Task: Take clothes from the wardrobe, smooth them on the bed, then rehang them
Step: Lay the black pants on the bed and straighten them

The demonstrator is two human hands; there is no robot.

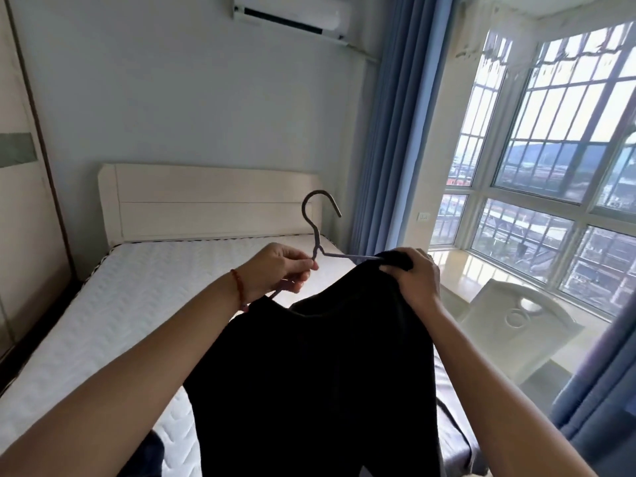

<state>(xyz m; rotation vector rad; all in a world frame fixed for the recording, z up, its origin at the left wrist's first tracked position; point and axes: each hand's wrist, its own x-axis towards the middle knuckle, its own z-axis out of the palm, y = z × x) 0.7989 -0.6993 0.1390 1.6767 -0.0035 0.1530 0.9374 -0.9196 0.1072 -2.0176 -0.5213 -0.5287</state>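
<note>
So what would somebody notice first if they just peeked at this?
Probably the black garment held up in the middle over the white mattress. The left hand pinches the hanger by its neck, and the right hand grips the garment's shoulder. Bright barred windows fill the right side.

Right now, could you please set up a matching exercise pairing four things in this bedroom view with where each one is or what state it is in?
Things:
1. hanger
2. black garment
3. air conditioner
4. mattress

Places or states:
A. mounted high on the wall
B. bare and white, lying on the bed frame
C. pinched near its neck by the left hand
D. gripped at one shoulder by the right hand

Pairs: 1-C, 2-D, 3-A, 4-B
</note>
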